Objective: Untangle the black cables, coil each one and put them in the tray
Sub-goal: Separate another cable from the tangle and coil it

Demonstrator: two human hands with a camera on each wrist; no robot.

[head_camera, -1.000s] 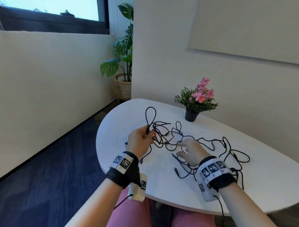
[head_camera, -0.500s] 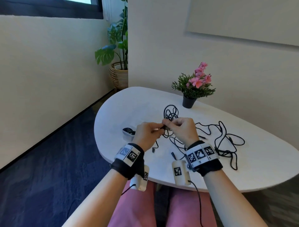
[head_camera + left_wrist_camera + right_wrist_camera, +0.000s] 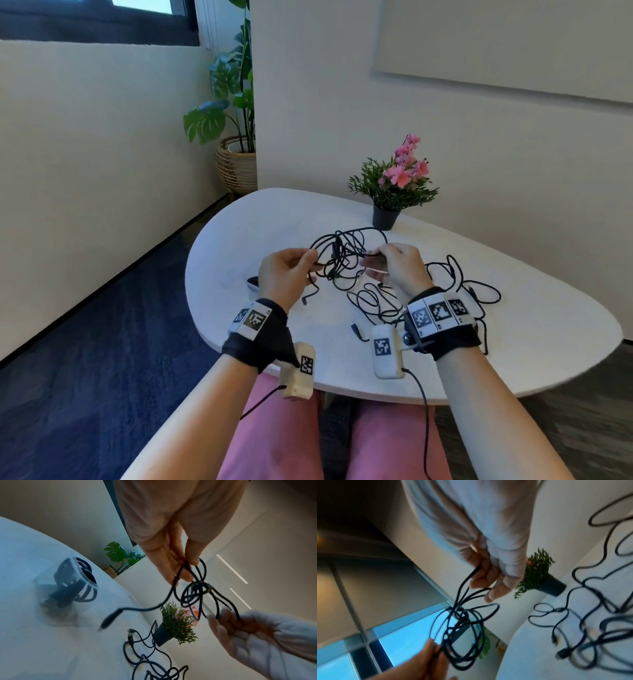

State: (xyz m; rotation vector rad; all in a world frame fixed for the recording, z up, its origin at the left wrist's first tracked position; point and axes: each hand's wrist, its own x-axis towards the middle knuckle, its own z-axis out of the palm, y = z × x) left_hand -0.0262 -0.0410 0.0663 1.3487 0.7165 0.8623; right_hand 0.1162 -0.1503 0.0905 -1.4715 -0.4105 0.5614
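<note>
Left hand: the left hand [image 3: 286, 274] is raised above the table [image 3: 534, 329], thumb and fingers [image 3: 173, 566] pinching strands of the tangle [image 3: 342, 255] at its left side.
Right hand: the right hand [image 3: 400, 267] is level with the left, fingers [image 3: 494, 582] curled round several strands at the tangle's right side.
Tangle: a bunch of black cable loops hangs in the air between the two hands, knotted near its middle; the wrist views show a knot [image 3: 200, 586] with loops fanning out to each hand.
Loose end: one strand drops from the left hand and ends in a plug [image 3: 109, 618], blurred, hanging above the tabletop.
Cables on table: more black cables [image 3: 459, 291] lie sprawled on the table below and to the right of the hands, partly behind the right wrist; whether they join the lifted bunch I cannot tell.
Tray: a clear tray [image 3: 68, 588] sits on the table to the left of the hands, with a coiled black cable [image 3: 85, 585] inside; in the head view it is mostly hidden behind the left hand.
Flower pot: a small black pot with pink flowers [image 3: 394, 185] stands at the far edge of the table, beyond the tangle.
Floor plant: a large-leaved plant [image 3: 233, 102] in a woven basket stands in the corner.
Wristbands: both wrists carry black bands [image 3: 442, 318] with printed markers.
</note>
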